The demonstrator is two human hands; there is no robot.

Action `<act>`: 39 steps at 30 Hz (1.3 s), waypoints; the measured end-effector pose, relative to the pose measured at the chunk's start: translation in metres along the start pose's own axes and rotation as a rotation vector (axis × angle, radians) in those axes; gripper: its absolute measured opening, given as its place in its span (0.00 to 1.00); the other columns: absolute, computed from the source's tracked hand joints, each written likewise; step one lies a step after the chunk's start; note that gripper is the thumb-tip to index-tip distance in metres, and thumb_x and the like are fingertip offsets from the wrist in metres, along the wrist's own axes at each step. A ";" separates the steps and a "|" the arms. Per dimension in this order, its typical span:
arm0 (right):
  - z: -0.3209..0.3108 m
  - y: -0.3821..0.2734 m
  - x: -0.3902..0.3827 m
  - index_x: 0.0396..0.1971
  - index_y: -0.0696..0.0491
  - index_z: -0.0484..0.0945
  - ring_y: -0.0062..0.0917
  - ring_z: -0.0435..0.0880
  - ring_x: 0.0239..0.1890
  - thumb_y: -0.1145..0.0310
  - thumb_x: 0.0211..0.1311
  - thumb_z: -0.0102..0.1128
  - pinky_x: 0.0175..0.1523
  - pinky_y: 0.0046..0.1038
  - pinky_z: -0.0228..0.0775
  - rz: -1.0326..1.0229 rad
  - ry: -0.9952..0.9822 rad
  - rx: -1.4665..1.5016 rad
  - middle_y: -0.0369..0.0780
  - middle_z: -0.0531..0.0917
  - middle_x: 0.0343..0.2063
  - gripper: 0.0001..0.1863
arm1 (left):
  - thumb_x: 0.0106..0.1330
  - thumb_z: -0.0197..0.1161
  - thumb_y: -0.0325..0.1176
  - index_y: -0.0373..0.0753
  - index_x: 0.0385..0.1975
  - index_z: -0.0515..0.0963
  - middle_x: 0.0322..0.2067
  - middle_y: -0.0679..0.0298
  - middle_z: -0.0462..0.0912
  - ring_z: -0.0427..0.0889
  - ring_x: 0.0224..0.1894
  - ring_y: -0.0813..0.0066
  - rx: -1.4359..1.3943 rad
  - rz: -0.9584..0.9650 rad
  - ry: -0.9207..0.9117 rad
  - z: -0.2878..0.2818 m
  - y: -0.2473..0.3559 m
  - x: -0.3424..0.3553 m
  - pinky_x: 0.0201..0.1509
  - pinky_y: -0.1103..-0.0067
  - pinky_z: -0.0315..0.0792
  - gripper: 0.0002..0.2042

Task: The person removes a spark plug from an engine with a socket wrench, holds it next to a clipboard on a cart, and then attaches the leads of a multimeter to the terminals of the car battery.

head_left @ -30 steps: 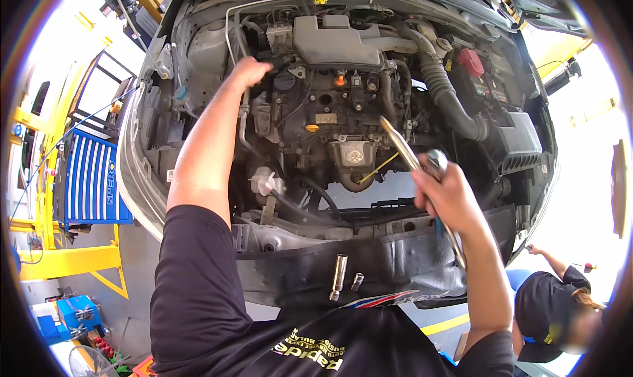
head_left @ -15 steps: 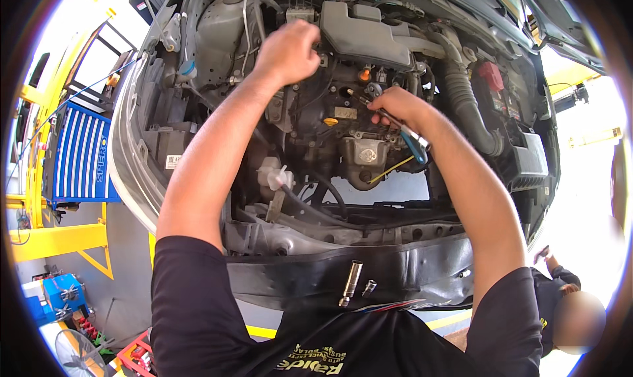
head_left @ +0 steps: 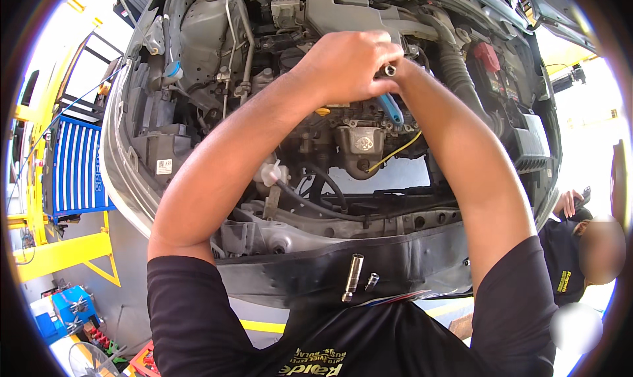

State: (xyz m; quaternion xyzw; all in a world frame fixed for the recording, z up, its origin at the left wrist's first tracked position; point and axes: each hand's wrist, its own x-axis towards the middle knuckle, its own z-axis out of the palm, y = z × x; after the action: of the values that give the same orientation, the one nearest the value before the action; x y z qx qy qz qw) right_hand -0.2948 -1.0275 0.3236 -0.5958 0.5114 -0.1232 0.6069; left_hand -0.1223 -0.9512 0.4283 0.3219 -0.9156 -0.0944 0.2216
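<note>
Above the engine (head_left: 316, 139), my two hands meet. My left hand (head_left: 356, 63) is closed, with the round metal end of a socket extension (head_left: 390, 70) showing at its thumb side. A ratchet's blue handle (head_left: 391, 110) sticks out below it; its head is hidden. Behind the left hand, only the wrist side of my right hand (head_left: 407, 75) shows, its fingers hidden. A long chrome socket (head_left: 354, 275) and a short socket (head_left: 372, 282) lie on the black cover (head_left: 264, 281) over the car's front edge.
A grey plastic engine cover (head_left: 346, 14) sits beyond my hands, with a ribbed air hose (head_left: 455, 67) to the right. A yellow dipstick (head_left: 395, 151) sticks out near the exhaust shield. Another person (head_left: 560, 258) is at the right; a blue tool cabinet (head_left: 78, 166) stands left.
My left hand has moved right and nearer to meet my right hand, now covering its fingers. The blue handle has swung up and left. The other person has shifted.
</note>
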 end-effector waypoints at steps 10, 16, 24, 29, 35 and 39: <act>0.000 -0.021 -0.001 0.45 0.57 0.77 0.21 0.83 0.22 0.59 0.70 0.54 0.22 0.17 0.66 0.038 -0.020 -0.009 0.43 0.86 0.28 0.16 | 0.59 0.69 0.38 0.39 0.35 0.81 0.34 0.61 0.82 0.83 0.38 0.59 0.092 0.121 0.174 0.011 -0.045 0.000 0.42 0.67 0.78 0.10; -0.029 -0.004 -0.117 0.44 0.55 0.83 0.18 0.83 0.23 0.56 0.68 0.59 0.26 0.25 0.75 0.170 0.033 -0.577 0.35 0.89 0.28 0.17 | 0.61 0.70 0.41 0.36 0.40 0.83 0.35 0.57 0.83 0.83 0.38 0.57 0.069 0.048 0.112 0.021 -0.040 0.024 0.44 0.68 0.76 0.15; 0.017 0.048 -0.350 0.31 0.59 0.81 0.50 0.84 0.32 0.55 0.64 0.60 0.38 0.45 0.75 0.079 0.622 -0.464 0.51 0.83 0.24 0.19 | 0.60 0.68 0.25 0.31 0.35 0.78 0.30 0.56 0.78 0.76 0.29 0.65 0.003 -0.046 0.136 0.054 -0.079 0.025 0.36 0.72 0.71 0.08; 0.057 0.083 -0.452 0.34 0.58 0.78 0.46 0.83 0.32 0.58 0.64 0.62 0.36 0.42 0.72 0.291 0.972 -0.133 0.49 0.82 0.24 0.16 | 0.61 0.68 0.24 0.31 0.38 0.78 0.31 0.58 0.79 0.79 0.31 0.67 -0.016 -0.135 0.142 0.057 -0.094 0.016 0.39 0.74 0.73 0.08; 0.100 0.141 -0.498 0.37 0.60 0.77 0.49 0.83 0.33 0.64 0.63 0.62 0.38 0.42 0.72 0.343 1.259 -0.024 0.50 0.82 0.25 0.13 | 0.63 0.65 0.19 0.30 0.42 0.78 0.37 0.59 0.83 0.81 0.36 0.73 -0.078 -0.212 0.051 0.082 -0.115 0.006 0.44 0.76 0.76 0.09; 0.114 0.168 -0.492 0.48 0.58 0.73 0.47 0.82 0.41 0.68 0.63 0.59 0.45 0.43 0.74 0.257 1.294 -0.228 0.50 0.83 0.35 0.16 | 0.63 0.63 0.18 0.30 0.44 0.77 0.38 0.60 0.82 0.81 0.36 0.73 -0.128 -0.239 0.076 0.089 -0.138 0.003 0.45 0.76 0.76 0.11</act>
State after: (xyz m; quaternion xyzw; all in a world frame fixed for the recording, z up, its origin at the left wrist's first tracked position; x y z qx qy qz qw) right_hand -0.5042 -0.5427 0.3879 -0.3964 0.8490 -0.3279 0.1209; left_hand -0.0904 -1.0570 0.3071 0.4174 -0.8538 -0.1660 0.2632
